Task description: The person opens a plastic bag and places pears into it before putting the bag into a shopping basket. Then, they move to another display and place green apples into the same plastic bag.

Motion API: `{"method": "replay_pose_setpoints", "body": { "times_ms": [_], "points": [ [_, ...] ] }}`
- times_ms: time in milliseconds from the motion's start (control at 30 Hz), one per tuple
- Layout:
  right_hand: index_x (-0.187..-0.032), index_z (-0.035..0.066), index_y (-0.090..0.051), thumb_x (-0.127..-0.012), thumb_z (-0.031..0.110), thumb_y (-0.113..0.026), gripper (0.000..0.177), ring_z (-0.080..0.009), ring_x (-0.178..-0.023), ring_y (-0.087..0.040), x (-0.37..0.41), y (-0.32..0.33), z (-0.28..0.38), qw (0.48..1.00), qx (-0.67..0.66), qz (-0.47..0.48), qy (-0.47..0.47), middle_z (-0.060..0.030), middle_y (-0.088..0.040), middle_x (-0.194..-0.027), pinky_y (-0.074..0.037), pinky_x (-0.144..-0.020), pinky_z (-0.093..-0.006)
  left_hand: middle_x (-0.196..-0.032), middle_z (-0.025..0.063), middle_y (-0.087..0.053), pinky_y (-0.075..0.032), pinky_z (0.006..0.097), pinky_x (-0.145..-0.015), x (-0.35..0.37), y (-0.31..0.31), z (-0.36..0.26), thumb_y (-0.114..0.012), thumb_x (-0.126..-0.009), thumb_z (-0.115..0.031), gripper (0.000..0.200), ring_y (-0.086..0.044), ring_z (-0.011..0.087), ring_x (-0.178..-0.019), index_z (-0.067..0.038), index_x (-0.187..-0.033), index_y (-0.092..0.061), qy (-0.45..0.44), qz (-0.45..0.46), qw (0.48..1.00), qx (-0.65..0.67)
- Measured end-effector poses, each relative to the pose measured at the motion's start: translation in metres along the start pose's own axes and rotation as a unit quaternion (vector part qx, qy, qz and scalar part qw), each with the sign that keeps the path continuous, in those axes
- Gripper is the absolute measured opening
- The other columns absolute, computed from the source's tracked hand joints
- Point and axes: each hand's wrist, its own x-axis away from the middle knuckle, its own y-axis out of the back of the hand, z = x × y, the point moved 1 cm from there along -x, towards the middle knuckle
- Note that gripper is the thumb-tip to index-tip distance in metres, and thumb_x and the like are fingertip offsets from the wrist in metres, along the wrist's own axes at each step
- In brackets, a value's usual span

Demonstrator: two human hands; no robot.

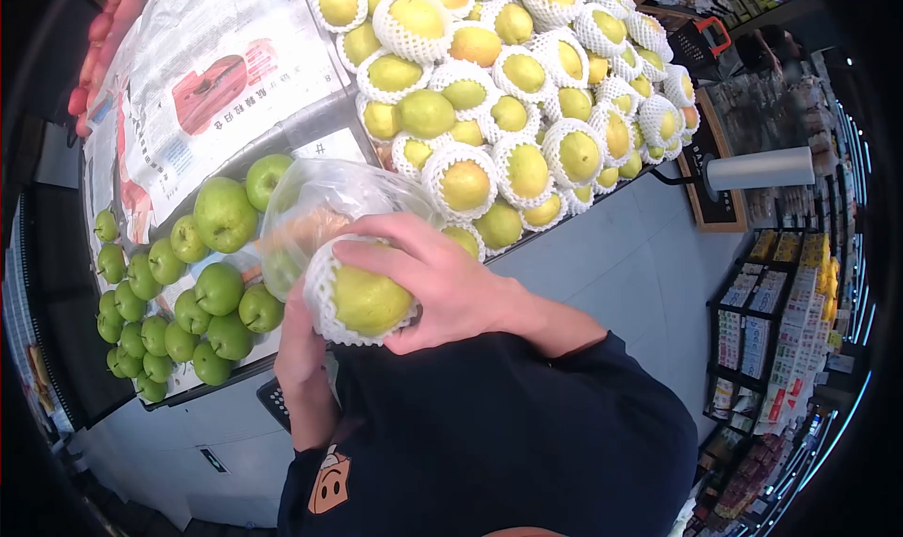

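A yellow-green fruit point(370, 301) in a white foam net is between my two hands, close to my chest. My right hand point(437, 272) curls over its top and right side, fingers wrapped round it. From the left, my left hand point(299, 338) presses against the net, its fingers partly hidden. Just beyond the fruit, a clear plastic bag point(324, 194) bulges open against my hands; whether my left hand also grips it is unclear. Green apples point(218, 289) lie left of the bag. Netted yellow-green fruits point(466, 184) are piled beyond and to the right.
Printed paper point(226, 76) covers part of the display at the upper left, with red fruit point(100, 26) along its far edge. A roll of plastic bags point(760, 168) sticks out at the right. Stocked shelves point(771, 321) stand beyond the grey floor point(602, 264).
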Motion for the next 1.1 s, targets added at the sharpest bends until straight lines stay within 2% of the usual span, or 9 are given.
{"method": "replay_pose_setpoints", "body": {
  "times_ms": [100, 133, 333, 433, 633, 800, 967, 1067, 1100],
  "points": [
    [-0.139, 0.006, -0.047, -0.057, 0.015, -0.083, 0.09, -0.0377, -0.117, -0.055, 0.005, 0.026, -0.006, 0.995, 0.044, -0.09, -0.025, -0.019, -0.051, -0.13, -0.047, -0.098, -0.0433, -0.139, 0.0173, -0.052, -0.053, 0.0334, -0.089, -0.008, -0.011, -0.015, -0.042, -0.094, -0.07, 0.094, -0.055, 0.0242, -0.12, 0.006, -0.148, -0.034, -0.062, 0.066, 0.992, -0.086],
    [-0.139, 0.006, -0.048, -0.057, 0.015, -0.083, 0.09, -0.0374, -0.116, -0.056, 0.004, 0.04, -0.011, 0.989, 0.072, -0.128, -0.029, -0.0187, -0.051, -0.129, -0.048, -0.098, -0.0432, -0.132, 0.0178, -0.057, -0.055, 0.0297, -0.075, -0.011, -0.008, -0.019, -0.052, -0.097, -0.054, 0.077, -0.06, 0.0214, -0.111, 0.003, -0.147, -0.038, -0.094, 0.091, 0.988, -0.078],
    [-0.139, 0.003, -0.046, -0.063, 0.018, -0.082, 0.085, -0.035, -0.116, -0.058, 0.01, 0.114, -0.064, 0.906, 0.294, -0.254, -0.166, -0.0204, -0.056, -0.126, -0.048, -0.099, -0.042, -0.117, 0.0131, -0.066, -0.053, 0.0256, -0.072, -0.001, 0.008, -0.014, -0.069, -0.085, -0.008, 0.051, -0.063, 0.0156, -0.103, -0.002, -0.134, -0.056, -0.067, -0.021, 0.983, -0.17],
    [-0.14, 0.005, -0.046, -0.066, 0.02, -0.081, 0.083, -0.0344, -0.116, -0.058, 0.012, 0.129, -0.079, 0.872, 0.349, -0.245, -0.24, -0.0206, -0.055, -0.128, -0.049, -0.098, -0.043, -0.111, 0.0112, -0.067, -0.051, 0.0262, -0.075, 0.002, 0.006, -0.01, -0.073, -0.079, -0.006, 0.048, -0.064, 0.0164, -0.101, -0.004, -0.126, -0.061, -0.063, -0.046, 0.968, -0.239],
    [-0.141, 0.006, -0.044, -0.066, 0.024, -0.083, 0.087, -0.0388, -0.12, -0.054, 0.016, 0.125, -0.099, 0.856, 0.395, -0.168, -0.287, -0.0228, -0.053, -0.133, -0.045, -0.102, -0.0465, -0.114, 0.0147, -0.063, -0.049, 0.04, -0.088, -0.003, -0.026, -0.015, -0.083, -0.067, -0.01, 0.059, -0.061, 0.0333, -0.105, -0.004, -0.122, -0.063, -0.226, 0.025, 0.837, -0.498],
    [-0.144, 0.005, -0.043, -0.067, 0.027, -0.089, 0.093, -0.0404, -0.129, -0.048, 0.02, 0.122, -0.095, 0.848, 0.42, -0.164, -0.279, -0.0254, -0.046, -0.143, -0.038, -0.109, -0.0476, -0.117, 0.0151, -0.062, -0.042, 0.044, -0.099, -0.012, -0.037, -0.001, -0.083, -0.066, -0.012, 0.059, -0.055, 0.0335, -0.115, -0.005, -0.122, -0.063, -0.17, 0.039, 0.788, -0.59],
    [-0.136, 0.0, -0.05, -0.082, 0.01, -0.076, 0.061, -0.0288, -0.125, -0.053, 0.025, 0.101, -0.066, 0.92, 0.196, -0.293, -0.173, -0.0186, -0.054, -0.135, -0.044, -0.104, -0.0417, -0.109, 0.0134, -0.066, -0.045, 0.0432, -0.095, -0.017, -0.018, 0.026, -0.076, -0.074, -0.014, 0.043, -0.058, 0.0367, -0.106, -0.002, -0.115, -0.066, -0.156, 0.044, 0.747, -0.645],
    [-0.132, -0.002, -0.053, -0.086, 0.003, -0.069, 0.049, -0.0229, -0.121, -0.056, 0.034, 0.073, -0.054, 0.937, 0.048, -0.318, -0.14, -0.0141, -0.06, -0.128, -0.047, -0.099, -0.0403, -0.105, 0.0105, -0.07, -0.048, 0.0389, -0.092, -0.017, -0.016, 0.003, -0.068, -0.089, -0.017, 0.029, -0.065, 0.031, -0.098, 0.001, -0.112, -0.067, 0.044, 0.023, 0.882, -0.469],
    [-0.132, -0.002, -0.054, -0.085, 0.006, -0.071, 0.051, -0.0237, -0.123, -0.055, 0.037, 0.062, -0.047, 0.945, -0.007, -0.297, -0.14, -0.0148, -0.058, -0.131, -0.047, -0.1, -0.0402, -0.105, 0.0098, -0.07, -0.049, 0.0373, -0.091, -0.014, -0.014, 0.001, -0.064, -0.092, -0.017, 0.028, -0.065, 0.0277, -0.097, 0.002, -0.113, -0.067, 0.026, 0.0, 0.936, -0.35]
  ]
}}
